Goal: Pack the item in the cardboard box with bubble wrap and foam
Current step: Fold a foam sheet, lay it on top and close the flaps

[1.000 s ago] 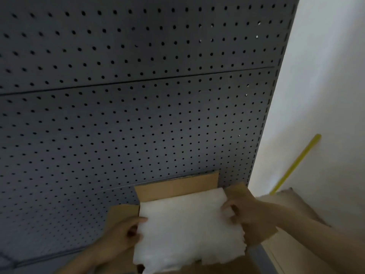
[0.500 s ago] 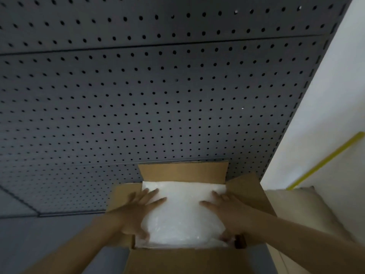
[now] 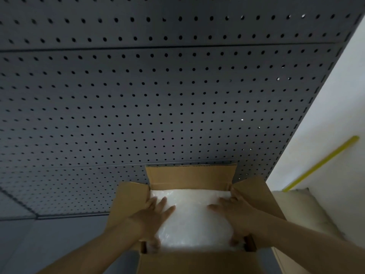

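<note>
Currently both hands are flat on the white padding sheet (image 3: 192, 218), which lies inside the open cardboard box (image 3: 197, 262) and spans it wall to wall. Left hand (image 3: 154, 216) has fingers spread wide near the left wall, right hand (image 3: 235, 212) fingers straight near the right wall; neither grips anything, they just press. My read: palms are splayed to push the sheet down evenly so it seats level instead of bowing up at the middle. Sheet looks like bubble wrap or thin foam, too blurred to tell which. The item itself isn't visible; presumably under the sheet, can't confirm. All four flaps stand open, the far flap (image 3: 190, 177) upright against the grey pegboard (image 3: 158, 95), which keeps the opening clear. Closing is not yet done.
</note>
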`<state>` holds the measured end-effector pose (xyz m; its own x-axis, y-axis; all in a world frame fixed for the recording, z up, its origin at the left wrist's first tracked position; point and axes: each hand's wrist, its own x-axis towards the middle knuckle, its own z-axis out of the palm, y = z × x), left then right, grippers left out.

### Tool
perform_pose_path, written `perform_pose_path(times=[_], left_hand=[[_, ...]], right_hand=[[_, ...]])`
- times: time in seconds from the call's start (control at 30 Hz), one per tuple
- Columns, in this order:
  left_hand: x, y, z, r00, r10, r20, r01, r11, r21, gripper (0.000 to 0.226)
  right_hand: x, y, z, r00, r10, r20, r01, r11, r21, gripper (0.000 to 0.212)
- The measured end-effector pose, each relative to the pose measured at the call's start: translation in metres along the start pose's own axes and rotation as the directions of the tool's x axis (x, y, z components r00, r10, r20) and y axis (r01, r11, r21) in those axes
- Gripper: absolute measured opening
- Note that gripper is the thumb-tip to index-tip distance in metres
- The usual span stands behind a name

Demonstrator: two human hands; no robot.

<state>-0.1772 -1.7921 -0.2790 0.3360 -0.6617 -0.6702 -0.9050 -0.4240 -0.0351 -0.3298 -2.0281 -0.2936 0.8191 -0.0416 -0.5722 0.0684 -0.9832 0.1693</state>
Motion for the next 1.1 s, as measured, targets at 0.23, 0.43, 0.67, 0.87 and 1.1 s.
perform_pose_path(times=[0.23,0.43,0.67,0.87,1.1], left_hand=[[-0.002,0.000,-0.006,0.999,0.033,0.013,-0.033,0.999,0.003,0.108],[-0.014,-0.021,-0.002,0.985,0.093,-0.147,-0.100,0.994,-0.043,0.096],[-0.031,-0.018,0.002,0.977,0.071,-0.201,-0.089,0.993,-0.081,0.085],[-0.047,-0.026,0.007,0.973,0.003,-0.231,-0.039,0.988,-0.152,0.073],[-0.057,-0.041,0.019,0.976,0.045,-0.215,-0.061,0.996,-0.071,0.070]], right_hand=[[-0.007,-0.004,-0.006,1.000,0.011,0.011,-0.011,1.000,0.005,0.100],[-0.038,-0.004,-0.023,1.000,0.014,0.007,-0.015,0.986,0.168,0.098],[-0.064,-0.010,-0.027,0.998,0.064,-0.029,-0.055,0.968,0.246,0.079],[-0.074,-0.012,-0.010,0.947,0.312,-0.075,-0.275,0.911,0.308,0.073],[-0.086,-0.015,-0.003,0.879,0.469,0.086,-0.469,0.819,0.330,0.066]])
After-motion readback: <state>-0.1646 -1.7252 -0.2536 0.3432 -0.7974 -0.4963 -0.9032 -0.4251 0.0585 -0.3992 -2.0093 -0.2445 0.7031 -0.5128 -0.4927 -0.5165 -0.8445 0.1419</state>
